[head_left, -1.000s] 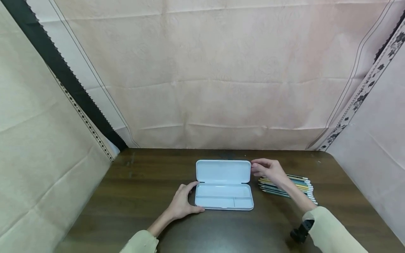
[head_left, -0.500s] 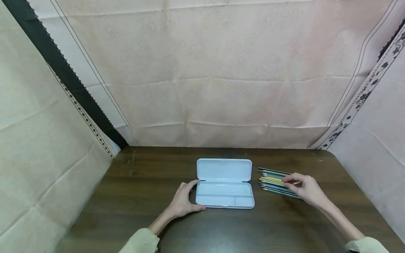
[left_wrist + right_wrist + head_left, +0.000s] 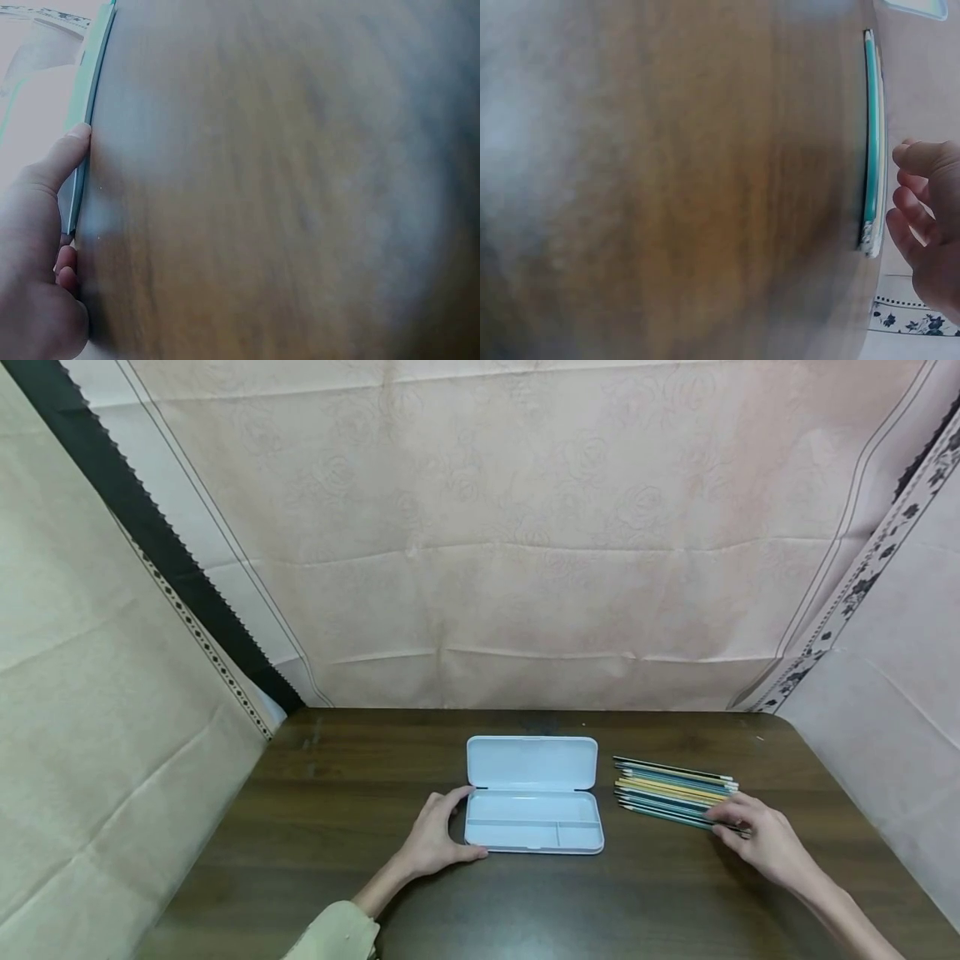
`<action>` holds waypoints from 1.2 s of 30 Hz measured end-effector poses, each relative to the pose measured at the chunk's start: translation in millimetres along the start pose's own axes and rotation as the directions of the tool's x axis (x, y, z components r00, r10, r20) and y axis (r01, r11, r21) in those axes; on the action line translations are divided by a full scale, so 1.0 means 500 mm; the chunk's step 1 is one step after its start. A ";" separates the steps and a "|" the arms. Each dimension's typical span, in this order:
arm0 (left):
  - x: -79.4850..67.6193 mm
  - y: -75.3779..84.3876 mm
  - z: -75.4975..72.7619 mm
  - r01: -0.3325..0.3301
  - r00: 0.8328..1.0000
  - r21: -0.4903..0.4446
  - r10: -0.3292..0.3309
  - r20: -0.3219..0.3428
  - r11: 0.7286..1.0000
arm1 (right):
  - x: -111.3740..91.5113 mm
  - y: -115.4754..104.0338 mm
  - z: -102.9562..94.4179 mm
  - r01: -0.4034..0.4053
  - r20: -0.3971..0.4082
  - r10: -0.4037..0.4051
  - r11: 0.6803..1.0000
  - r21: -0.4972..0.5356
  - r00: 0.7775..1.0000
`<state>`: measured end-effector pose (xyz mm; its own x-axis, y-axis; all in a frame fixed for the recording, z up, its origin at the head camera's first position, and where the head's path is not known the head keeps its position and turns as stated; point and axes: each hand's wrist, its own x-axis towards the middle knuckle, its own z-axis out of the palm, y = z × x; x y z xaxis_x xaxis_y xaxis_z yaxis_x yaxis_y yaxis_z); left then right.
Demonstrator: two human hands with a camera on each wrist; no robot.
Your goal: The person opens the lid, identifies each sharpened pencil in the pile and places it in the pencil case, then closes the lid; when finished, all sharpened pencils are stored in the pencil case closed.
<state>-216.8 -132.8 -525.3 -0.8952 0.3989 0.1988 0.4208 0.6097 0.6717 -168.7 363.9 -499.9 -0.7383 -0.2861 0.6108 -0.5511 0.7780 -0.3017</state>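
Observation:
A light blue pencil case (image 3: 534, 800) lies with its lid folded back on the wooden table, its divided tray bare. My left hand (image 3: 435, 837) holds the case's left side, thumb at the near corner and forefinger by the hinge. In the left wrist view the thumb (image 3: 71, 146) presses along the case's edge (image 3: 84, 97). To the right lies a row of pencils (image 3: 660, 789), green, yellow and dark, white ends rightward. My right hand (image 3: 765, 843) hovers at their near right end, fingers bent. From the right wrist, the fingertips look apart from the green pencil (image 3: 871, 135).
The brown table (image 3: 540, 910) runs up to a pale cloth (image 3: 525, 568) hanging behind it. More cloth hangs at both sides, the right one with a floral band (image 3: 847, 610).
My right hand has gone from beside the case's lid, across the pencils, to their near right end. My left hand has kept its hold on the case.

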 end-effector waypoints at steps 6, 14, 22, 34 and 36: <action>0.001 -0.004 0.001 -0.007 1.000 0.004 0.007 -0.004 1.000 | -0.015 0.000 0.001 -0.035 0.006 0.035 0.999 -0.004 0.999; -0.001 -0.004 0.002 0.001 1.000 0.013 -0.001 -0.003 1.000 | -0.024 0.009 0.008 -0.021 0.009 0.022 0.999 -0.029 1.000; 0.001 -0.001 -0.002 0.010 1.000 0.017 -0.011 0.009 1.000 | -0.023 0.017 0.009 0.011 0.028 -0.009 0.996 -0.083 1.000; 0.001 -0.002 -0.002 0.015 1.000 0.016 -0.015 0.013 1.000 | -0.014 0.018 0.007 0.057 0.090 -0.042 0.983 -0.173 0.995; 0.001 -0.002 -0.001 0.018 1.000 0.016 -0.018 0.015 1.000 | -0.016 0.019 0.007 0.067 0.091 -0.051 0.982 -0.178 0.994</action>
<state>-217.8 -133.6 -525.8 -0.9002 0.3984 0.1757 0.4072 0.6274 0.6637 -169.4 371.4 -510.2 -0.7415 -0.3756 0.5559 -0.5212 0.8442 -0.1249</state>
